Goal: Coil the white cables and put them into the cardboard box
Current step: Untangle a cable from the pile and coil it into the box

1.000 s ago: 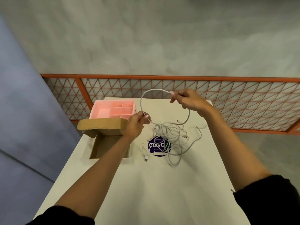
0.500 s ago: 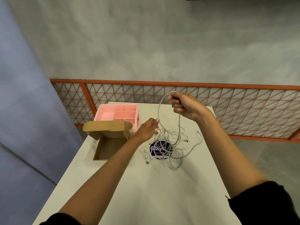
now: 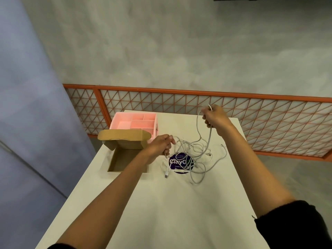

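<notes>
Single head-worn wide-angle view, looking forward and down along the white table (image 3: 179, 212), near end close, orange railing (image 3: 179, 92) and wall (image 3: 179, 42) beyond

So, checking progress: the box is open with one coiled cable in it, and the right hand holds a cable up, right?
Not quite: the box is open but empty, per the head view; the right hand does hold a cable up.

The white cables (image 3: 192, 153) lie in a loose, uncoiled tangle just right of the brown cardboard box (image 3: 122, 162), which stands open with its flap raised. 1 looped strand is lifted above the heap.
</notes>
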`<state>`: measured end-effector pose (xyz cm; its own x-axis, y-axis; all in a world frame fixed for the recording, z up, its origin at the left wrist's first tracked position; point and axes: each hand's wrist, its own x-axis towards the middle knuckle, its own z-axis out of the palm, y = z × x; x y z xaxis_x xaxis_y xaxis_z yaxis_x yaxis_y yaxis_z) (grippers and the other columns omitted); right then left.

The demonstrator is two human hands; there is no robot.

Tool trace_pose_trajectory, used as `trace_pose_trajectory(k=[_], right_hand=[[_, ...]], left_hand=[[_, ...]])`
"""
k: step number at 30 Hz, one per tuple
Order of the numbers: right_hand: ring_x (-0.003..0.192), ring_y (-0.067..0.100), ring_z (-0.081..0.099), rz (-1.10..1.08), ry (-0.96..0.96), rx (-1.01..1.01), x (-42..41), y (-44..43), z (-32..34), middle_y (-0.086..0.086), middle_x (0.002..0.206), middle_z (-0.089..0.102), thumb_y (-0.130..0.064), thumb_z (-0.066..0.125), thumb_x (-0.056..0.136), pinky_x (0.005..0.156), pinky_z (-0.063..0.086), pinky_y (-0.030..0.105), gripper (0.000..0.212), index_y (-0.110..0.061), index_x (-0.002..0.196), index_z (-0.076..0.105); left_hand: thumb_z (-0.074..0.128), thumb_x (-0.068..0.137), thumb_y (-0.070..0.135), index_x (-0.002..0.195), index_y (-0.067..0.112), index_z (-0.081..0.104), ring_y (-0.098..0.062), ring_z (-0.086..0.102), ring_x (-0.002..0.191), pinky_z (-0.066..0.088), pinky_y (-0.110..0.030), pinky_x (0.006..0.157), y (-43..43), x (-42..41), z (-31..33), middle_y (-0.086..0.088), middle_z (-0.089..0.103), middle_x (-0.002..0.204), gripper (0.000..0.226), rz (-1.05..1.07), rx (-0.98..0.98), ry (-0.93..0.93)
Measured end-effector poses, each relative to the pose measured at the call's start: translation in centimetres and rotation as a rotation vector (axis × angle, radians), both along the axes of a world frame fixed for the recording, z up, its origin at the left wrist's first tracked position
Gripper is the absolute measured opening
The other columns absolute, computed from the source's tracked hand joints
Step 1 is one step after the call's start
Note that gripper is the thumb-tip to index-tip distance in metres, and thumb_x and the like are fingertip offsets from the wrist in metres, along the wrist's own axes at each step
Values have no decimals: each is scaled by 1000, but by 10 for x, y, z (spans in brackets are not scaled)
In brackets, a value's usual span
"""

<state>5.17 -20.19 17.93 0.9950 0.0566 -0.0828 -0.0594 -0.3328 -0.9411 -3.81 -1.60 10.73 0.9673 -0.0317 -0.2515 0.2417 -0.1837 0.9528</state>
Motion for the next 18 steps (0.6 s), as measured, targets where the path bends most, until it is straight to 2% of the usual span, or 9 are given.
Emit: trace_pose_trajectory(k=[1, 2, 4, 6, 9, 11, 12, 14, 18], right_hand=[[69, 19, 56, -20, -8, -115, 1, -2, -6, 10, 85, 57, -19, 45, 96, 58, 46, 29, 27, 2, 111, 54], [89, 26, 60, -25, 5, -246, 1, -3, -11, 15, 104, 58, -22, 48, 96, 71, 49, 34, 37, 1, 124, 47], [128, 34, 38, 19, 31, -594, -5, 0, -18, 19, 142, 34, -28, 55, 93, 99, 37, 41, 63, -3, 143, 25], [136, 33, 25, 164, -98, -761, -15, 6, -21, 13, 151, 21, -30, 54, 94, 107, 27, 43, 63, -12, 146, 23], [136, 21, 34, 549, -202, -580, -26, 17, -26, 3, 147, 39, -17, 48, 97, 108, 26, 35, 39, -20, 137, 46], [126, 15, 46, 726, -35, -308, -36, 23, -29, 6, 137, 52, -9, 48, 97, 103, 35, 26, 29, -17, 124, 55], [120, 15, 52, 760, 30, -188, -40, 26, -32, 9, 129, 58, -9, 48, 98, 101, 39, 25, 20, -16, 115, 57], [106, 14, 61, 762, 27, -69, -46, 30, -37, 10, 111, 67, -16, 47, 99, 93, 45, 22, 11, -12, 99, 57], [77, 16, 67, 674, 1, 111, -48, 38, -37, 9, 77, 61, -20, 42, 101, 75, 54, 33, 22, -6, 90, 56]], left_hand=[[36, 103, 27, 89, 11, 53, -9, 32, 51, 35, -21, 53, 1, 0, 7, 5, 30, 58, 28, 6, -16, -35], [37, 102, 28, 90, 10, 54, -8, 27, 50, 29, -19, 50, 2, 0, 14, 8, 29, 56, 28, 9, -40, -66], [38, 102, 29, 92, 10, 55, -6, 22, 48, 21, -17, 46, 5, -1, 26, 12, 27, 52, 28, -5, -65, -111], [38, 102, 29, 93, 10, 55, -4, 20, 46, 18, -16, 44, 8, -3, 36, 13, 26, 50, 27, -33, -64, -118], [38, 102, 28, 90, 12, 56, -4, 20, 45, 16, -16, 42, 11, -6, 43, 12, 26, 50, 27, -69, -94, -107], [39, 102, 28, 89, 12, 57, -4, 18, 45, 14, -17, 43, 16, -10, 45, 10, 24, 52, 27, -75, -128, -92], [39, 102, 27, 89, 12, 57, -5, 18, 46, 14, -18, 43, 19, -11, 45, 9, 23, 53, 27, -72, -151, -82], [39, 101, 27, 87, 13, 57, -5, 18, 47, 14, -17, 43, 26, -16, 43, 8, 24, 53, 28, -58, -212, -53], [46, 94, 35, 86, 13, 58, -7, 15, 51, 14, -16, 43, 37, -32, 34, 6, 30, 56, 26, -51, -368, 20]])
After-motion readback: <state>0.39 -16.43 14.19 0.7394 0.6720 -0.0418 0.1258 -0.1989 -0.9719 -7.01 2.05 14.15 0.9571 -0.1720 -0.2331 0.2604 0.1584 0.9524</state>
